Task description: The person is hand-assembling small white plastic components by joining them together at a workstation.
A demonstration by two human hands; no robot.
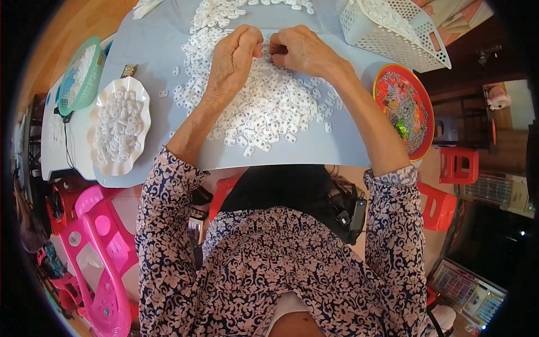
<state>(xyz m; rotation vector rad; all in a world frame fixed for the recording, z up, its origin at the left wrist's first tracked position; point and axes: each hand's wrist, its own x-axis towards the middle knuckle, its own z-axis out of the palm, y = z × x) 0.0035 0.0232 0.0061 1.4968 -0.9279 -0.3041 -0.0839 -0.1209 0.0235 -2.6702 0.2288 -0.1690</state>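
Up near the top centre of the frame, two bare hands work close together but apart, over a grey-blue desk. The left hand is curled with its fingers bent in, and the right hand has its fingers bent down toward the thumb. Can't tell if either one's gripping anything, since the fingertips are mostly hidden. Small white oval plastic pieces with holes are heaped right below and around them, spreading from the top edge down to mid-frame. Over at left, more of them fill a white wavy-edged oval dish, with a mint-green plastic basket further up and left. Upper right has a white perforated plastic basket, and just below it sits a round red tray with a yellow rim, loaded with thin grey bits.
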